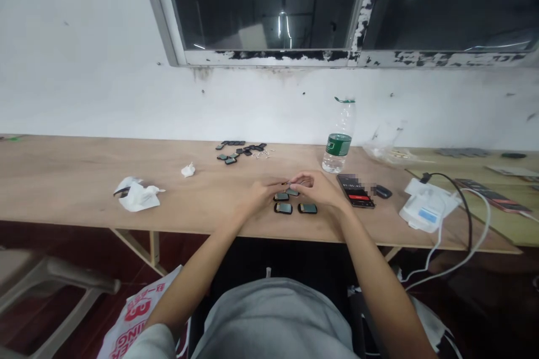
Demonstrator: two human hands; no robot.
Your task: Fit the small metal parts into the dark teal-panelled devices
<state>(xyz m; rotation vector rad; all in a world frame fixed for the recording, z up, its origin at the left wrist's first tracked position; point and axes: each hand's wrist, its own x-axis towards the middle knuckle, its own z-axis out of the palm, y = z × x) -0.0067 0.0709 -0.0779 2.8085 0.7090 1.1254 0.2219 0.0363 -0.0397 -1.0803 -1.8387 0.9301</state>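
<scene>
My left hand (266, 190) and my right hand (315, 186) meet over the wooden table, fingertips together. Both are closed around something small and dark that I cannot make out. Just below the fingers lie several small black-rimmed oval pieces with grey-green faces, like little electronic modules. One module (283, 208) and another module (307, 208) sit side by side nearest to me. A third module (281, 197) is close to my left fingers, and a fourth piece (292, 192) lies partly under my right hand.
Farther back are more dark modules (230, 160) and small white bits (263, 153). A water bottle (338, 146), a phone (356, 190) and a white device with cables (425, 213) stand or lie to the right. Crumpled tissue (141, 196) lies left on the table (76, 179).
</scene>
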